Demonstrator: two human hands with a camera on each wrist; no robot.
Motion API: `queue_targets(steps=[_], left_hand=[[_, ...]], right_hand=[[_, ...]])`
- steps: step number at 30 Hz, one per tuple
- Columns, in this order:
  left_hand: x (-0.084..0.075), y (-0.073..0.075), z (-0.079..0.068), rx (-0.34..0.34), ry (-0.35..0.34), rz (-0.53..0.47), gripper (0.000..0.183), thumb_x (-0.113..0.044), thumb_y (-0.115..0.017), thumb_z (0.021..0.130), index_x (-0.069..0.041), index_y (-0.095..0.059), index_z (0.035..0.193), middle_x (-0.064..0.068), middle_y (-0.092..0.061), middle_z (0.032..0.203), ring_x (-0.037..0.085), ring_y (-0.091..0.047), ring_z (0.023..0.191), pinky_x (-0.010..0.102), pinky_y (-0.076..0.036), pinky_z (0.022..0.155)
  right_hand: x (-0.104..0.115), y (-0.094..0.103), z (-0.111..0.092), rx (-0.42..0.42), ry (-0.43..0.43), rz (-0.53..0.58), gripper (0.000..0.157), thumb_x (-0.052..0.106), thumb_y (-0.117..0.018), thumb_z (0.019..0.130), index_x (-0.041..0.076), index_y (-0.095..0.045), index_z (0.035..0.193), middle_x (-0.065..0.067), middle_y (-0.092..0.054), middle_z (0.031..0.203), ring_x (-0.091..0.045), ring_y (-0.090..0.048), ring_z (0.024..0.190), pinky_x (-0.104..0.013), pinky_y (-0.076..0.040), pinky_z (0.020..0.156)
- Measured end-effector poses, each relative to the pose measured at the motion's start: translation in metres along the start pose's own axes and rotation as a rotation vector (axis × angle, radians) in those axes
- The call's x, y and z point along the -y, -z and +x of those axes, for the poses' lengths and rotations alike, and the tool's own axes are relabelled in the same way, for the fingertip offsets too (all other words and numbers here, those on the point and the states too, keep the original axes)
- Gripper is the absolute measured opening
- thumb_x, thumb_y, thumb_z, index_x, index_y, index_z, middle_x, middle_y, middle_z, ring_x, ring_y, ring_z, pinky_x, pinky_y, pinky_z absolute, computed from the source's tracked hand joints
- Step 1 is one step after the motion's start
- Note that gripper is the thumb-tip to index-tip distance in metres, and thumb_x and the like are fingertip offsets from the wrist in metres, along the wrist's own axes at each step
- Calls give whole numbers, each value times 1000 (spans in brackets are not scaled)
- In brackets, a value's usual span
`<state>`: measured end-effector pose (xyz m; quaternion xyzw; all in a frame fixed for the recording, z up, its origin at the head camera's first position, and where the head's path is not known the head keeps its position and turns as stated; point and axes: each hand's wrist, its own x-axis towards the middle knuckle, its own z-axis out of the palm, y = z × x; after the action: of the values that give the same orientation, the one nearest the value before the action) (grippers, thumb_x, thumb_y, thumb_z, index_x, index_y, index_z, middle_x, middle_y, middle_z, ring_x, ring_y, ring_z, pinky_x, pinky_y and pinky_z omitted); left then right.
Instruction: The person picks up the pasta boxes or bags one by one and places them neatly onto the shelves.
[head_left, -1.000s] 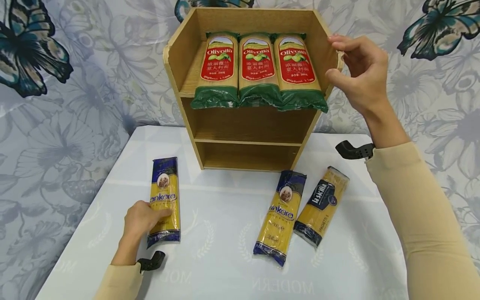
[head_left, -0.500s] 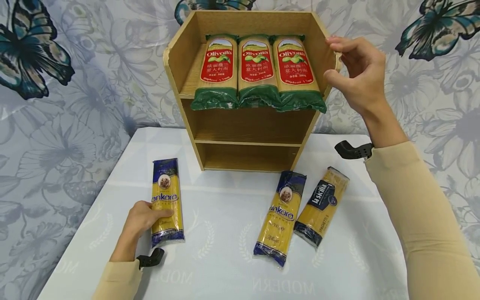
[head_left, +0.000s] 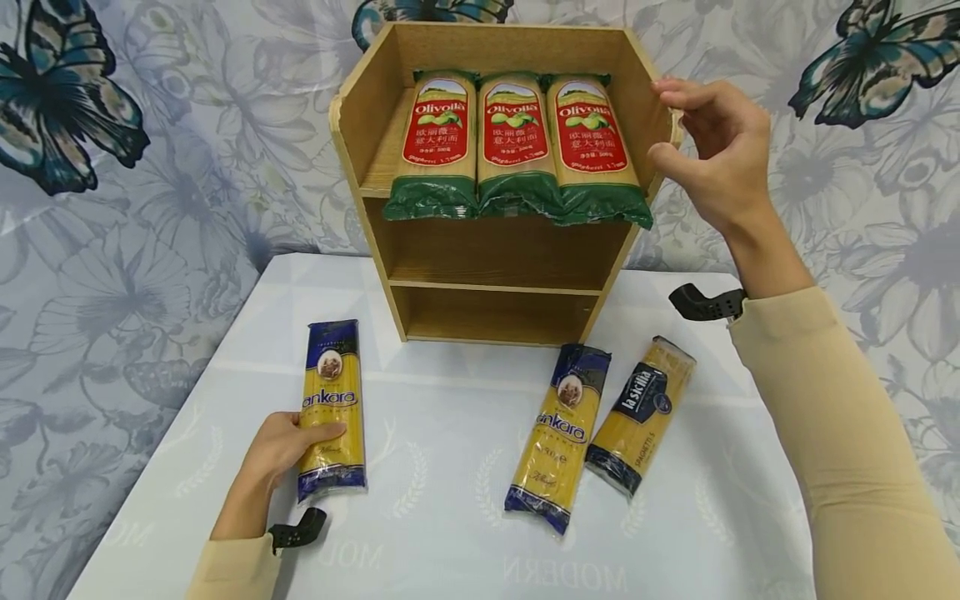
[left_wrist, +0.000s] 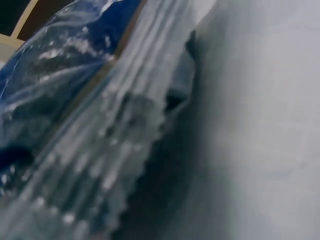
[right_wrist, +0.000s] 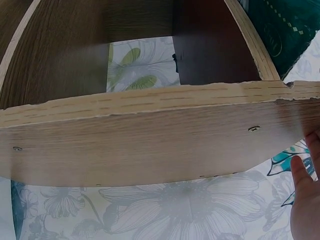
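Note:
My left hand (head_left: 281, 450) grips a yellow and blue ankara spaghetti pack (head_left: 330, 433) at the left of the table, thumb across its front and the other fingers hidden at its left side and beneath. In the left wrist view the pack's crimped clear end (left_wrist: 100, 145) fills the near part, close over the white surface. My right hand (head_left: 723, 150) holds the right side edge of a wooden shelf (head_left: 495, 287), thumb and fingertips at its front. On the top level lie three Olivoila spaghetti packs (head_left: 516, 133) side by side, green ends jutting over the front.
A second ankara pack (head_left: 555, 442) lies slanted on the white table (head_left: 435, 542), right of centre. Against it rests a la sicilia spaghetti pack (head_left: 641, 417). Patterned wall covering (head_left: 150, 275) with butterflies stands behind the shelf.
My left hand and the ankara pack in it have shifted slightly, a little nearer to me. My right hand stays at the shelf's edge.

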<state>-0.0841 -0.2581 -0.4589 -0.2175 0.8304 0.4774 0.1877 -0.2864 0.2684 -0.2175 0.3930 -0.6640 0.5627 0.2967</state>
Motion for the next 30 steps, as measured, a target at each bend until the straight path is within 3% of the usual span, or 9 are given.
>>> queue_targets(steps=[5,13,23,30], left_hand=[[6,-3,-1,62,-26,-179,62,-31,-83,86,12,-59,124,11,-74,91,25,-71,78,36,-58,67],[13,-8,-4,166,-111,-323,66,-14,-80,89,12,-44,138,13,-73,105,27,-72,90,37,-60,78],[28,-10,-15,160,-167,-500,72,-6,-75,93,5,-31,149,4,-72,108,22,-72,94,36,-60,81],[27,-10,-30,97,-217,-595,64,3,-74,90,-4,-39,143,0,-74,106,21,-74,91,35,-60,78]], right_hand=[[-1,1,-1,1,3,-9,38,-12,-67,75,-14,-65,113,-24,-66,126,-35,-56,126,-40,-43,110],[9,-6,0,-35,-26,47,36,-15,-66,73,-15,-65,110,-23,-67,122,-34,-57,125,-39,-42,111],[13,-7,1,-16,-10,23,36,-13,-66,74,-15,-65,111,-23,-67,122,-34,-57,125,-39,-42,111],[9,-6,1,-21,-20,40,37,-14,-67,73,-16,-65,110,-23,-67,121,-35,-57,125,-41,-41,112]])
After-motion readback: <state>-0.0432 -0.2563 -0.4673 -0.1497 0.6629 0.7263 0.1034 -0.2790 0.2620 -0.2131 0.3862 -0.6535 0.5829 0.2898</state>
